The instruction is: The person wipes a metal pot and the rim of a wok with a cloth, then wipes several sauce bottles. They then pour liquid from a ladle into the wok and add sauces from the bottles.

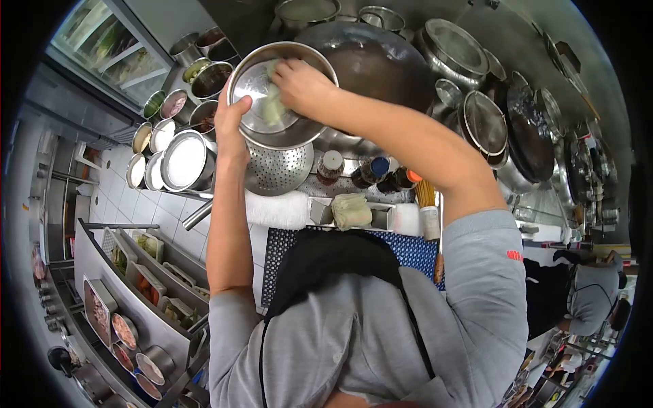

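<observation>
My left hand grips the left rim of a round stainless-steel bowl, thumb over the inside edge. The bowl is tilted so its interior faces me. Inside it, my right hand is closed on a crumpled pale green cloth that lies against the bottom. My right forearm crosses over the bowl's right rim. Below the bowl sits a perforated metal strainer, partly covered by it. A large dark wok lies behind my right hand and forearm.
Pots of ingredients and a white-filled pot crowd the left. Bottles, a folded pale cloth and a bamboo brush line the counter's front edge. Mesh strainers stand at right. A co-worker is at far right.
</observation>
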`<state>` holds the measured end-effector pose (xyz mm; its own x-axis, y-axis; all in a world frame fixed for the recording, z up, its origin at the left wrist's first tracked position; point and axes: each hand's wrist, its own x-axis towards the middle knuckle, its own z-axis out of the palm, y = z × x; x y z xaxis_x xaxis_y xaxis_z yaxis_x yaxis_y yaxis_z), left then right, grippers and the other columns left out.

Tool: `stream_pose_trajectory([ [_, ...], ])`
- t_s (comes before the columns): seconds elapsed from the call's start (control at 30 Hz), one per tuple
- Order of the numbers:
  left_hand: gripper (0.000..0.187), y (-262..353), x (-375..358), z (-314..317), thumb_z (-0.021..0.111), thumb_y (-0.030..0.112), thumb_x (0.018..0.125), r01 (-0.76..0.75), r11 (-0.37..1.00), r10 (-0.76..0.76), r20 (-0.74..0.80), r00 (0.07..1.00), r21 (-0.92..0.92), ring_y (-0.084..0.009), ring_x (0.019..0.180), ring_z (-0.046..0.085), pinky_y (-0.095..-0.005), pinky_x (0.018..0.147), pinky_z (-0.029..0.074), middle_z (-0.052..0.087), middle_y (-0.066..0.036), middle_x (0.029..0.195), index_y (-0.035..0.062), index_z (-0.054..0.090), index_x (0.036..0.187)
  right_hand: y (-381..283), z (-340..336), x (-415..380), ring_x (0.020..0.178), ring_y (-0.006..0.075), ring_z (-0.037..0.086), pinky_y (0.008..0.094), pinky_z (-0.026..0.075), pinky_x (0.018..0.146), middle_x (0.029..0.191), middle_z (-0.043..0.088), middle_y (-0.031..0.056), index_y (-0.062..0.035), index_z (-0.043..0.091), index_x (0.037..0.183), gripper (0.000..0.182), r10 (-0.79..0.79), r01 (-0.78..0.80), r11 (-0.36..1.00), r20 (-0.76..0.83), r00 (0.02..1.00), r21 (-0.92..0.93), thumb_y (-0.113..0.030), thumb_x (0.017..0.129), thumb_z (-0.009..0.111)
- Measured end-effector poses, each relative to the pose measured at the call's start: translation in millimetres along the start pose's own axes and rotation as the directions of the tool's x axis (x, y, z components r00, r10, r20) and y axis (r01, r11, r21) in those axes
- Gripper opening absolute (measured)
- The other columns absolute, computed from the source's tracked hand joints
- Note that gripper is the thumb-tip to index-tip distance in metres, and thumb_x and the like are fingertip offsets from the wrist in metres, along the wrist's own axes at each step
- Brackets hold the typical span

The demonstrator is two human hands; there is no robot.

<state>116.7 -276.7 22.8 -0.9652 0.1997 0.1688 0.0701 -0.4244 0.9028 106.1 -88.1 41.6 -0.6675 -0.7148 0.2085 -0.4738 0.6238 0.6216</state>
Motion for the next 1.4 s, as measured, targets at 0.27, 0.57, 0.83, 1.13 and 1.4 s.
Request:
stream_pose_trajectory([
  [0.27,0.067,-7.2,0.7,11.6,0.069,0.03,0.083,-0.057,0.97,0.048,0.041,0.998,0.234,-0.0203,0.115,0.058,-0.032,0.104,0.04,0.063,-0.015,0.127,-0.0017,0.053,0.14,5.2,-49.4,-3.9,0.103,0.0284,0.062,0.0438,0.053,0.079,0.099,0.068,0.014,-0.0042,0.072,0.096,0.021,-0.082,0.09,0.935,-0.038,0.996,0.344,-0.01,0.077,0.065],
  [0.57,0.062,-32.8,9.7,19.8,0.068,0.023,0.084,-0.157,0.966,0.158,0.016,0.987,0.203,-0.0203,0.109,0.061,-0.0312,0.099,0.044,0.067,-0.017,0.119,-0.006,0.054,0.137,-23.3,-39.3,-9.4,0.097,0.0365,0.064,0.0458,0.054,0.085,0.089,0.069,0.0202,-0.0029,0.072,0.082,0.014,0.177,-0.188,0.579,0.103,0.979,0.793,-0.004,0.07,0.065],
  [0.83,0.065,-5.9,-13.0,27.9,0.065,0.02,0.074,-0.322,0.809,0.383,-0.024,0.924,0.492,-0.02,0.11,0.058,-0.0317,0.101,0.041,0.065,-0.018,0.122,-0.0029,0.058,0.134,-22.9,-19.4,-16.5,0.097,0.0368,0.069,0.0453,0.054,0.085,0.102,0.071,0.0221,-0.0104,0.075,0.102,0.023,0.21,-0.481,0.643,0.467,0.859,0.596,-0.013,0.08,0.067],
  [1.13,0.062,-49.3,-1.4,-22.6,0.059,0.015,0.075,-0.042,0.999,0.038,-0.221,0.974,-0.013,-0.0206,0.105,0.061,-0.0308,0.096,0.045,0.065,-0.012,0.119,-0.0035,0.057,0.134,22.4,-83.6,-56.6,0.08,0.0306,0.071,0.0398,0.054,0.076,0.081,0.071,0.0173,-0.0083,0.077,0.089,0.024,0.111,-0.411,0.384,0.4,0.91,0.827,-0.005,0.071,0.061],
  [1.4,0.067,-28.5,-3.1,3.2,0.059,0.014,0.072,-0.102,0.984,0.115,-0.085,0.99,0.146,-0.0193,0.109,0.059,-0.0304,0.098,0.045,0.064,-0.012,0.122,-0.0037,0.055,0.136,43.4,-74.4,-40.1,0.105,0.0318,0.06,0.0413,0.054,0.089,0.117,0.061,0.0127,-0.0045,0.07,0.089,0.015,0.07,0.069,0.914,-0.322,0.944,0.399,-0.003,0.076,0.064],
])
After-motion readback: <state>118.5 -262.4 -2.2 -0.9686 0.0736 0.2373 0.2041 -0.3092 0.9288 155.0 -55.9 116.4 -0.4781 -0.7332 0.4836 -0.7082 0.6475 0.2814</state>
